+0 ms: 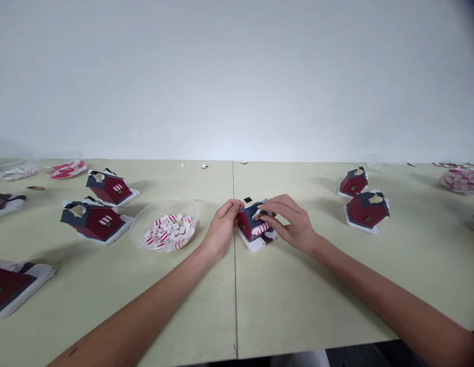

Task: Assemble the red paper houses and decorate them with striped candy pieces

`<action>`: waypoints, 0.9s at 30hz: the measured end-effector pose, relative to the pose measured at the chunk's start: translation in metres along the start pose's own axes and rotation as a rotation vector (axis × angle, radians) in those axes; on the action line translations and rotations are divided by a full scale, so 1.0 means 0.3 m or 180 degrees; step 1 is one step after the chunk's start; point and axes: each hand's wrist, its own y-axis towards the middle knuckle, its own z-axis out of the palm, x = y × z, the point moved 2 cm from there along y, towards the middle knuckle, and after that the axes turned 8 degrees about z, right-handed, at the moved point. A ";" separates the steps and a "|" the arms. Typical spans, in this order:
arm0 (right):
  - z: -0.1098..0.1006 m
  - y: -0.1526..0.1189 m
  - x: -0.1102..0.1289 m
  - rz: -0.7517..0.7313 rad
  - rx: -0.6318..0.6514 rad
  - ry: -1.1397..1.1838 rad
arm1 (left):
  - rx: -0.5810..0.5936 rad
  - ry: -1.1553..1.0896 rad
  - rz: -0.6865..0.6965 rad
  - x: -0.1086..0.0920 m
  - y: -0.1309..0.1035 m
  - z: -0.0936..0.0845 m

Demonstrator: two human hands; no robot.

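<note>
My left hand (223, 227) is pinching the far left edge of the small red house (243, 223), probably bracing it against pressure from the other side. My right hand (294, 221) is closing thumb and fingers on a small brown piece (256, 216) on the roof; I cannot tell whether that piece is loose or fixed. The house is sitting by the seam (235, 295), between the near and far edges of the tabletop (290, 316), where both hands are meeting comfortably. Toward the left edge, the clear bowl (136, 230) is holding striped pieces (170, 232), seemingly within easy reach. Other houses (367, 211) are standing nearer the side edges, apparently out of my way.
</note>
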 end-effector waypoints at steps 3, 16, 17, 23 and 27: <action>-0.004 0.001 0.007 -0.0140 0.0009 -0.0106 | 0.0004 -0.0030 0.0006 -0.002 -0.001 0.001; 0.018 -0.063 -0.025 -0.0018 0.0522 -0.0343 | -0.0311 -0.0045 0.0076 -0.009 -0.025 -0.009; 0.021 -0.062 -0.024 0.0067 0.0543 -0.0350 | -0.0338 -0.0041 0.0109 -0.007 -0.024 -0.011; 0.022 -0.057 -0.025 0.0474 0.0807 -0.0213 | -0.0452 0.0147 0.0316 -0.001 -0.017 -0.024; 0.020 -0.062 -0.042 0.0602 0.0861 -0.0257 | -0.0651 0.0666 0.0541 -0.020 -0.022 -0.034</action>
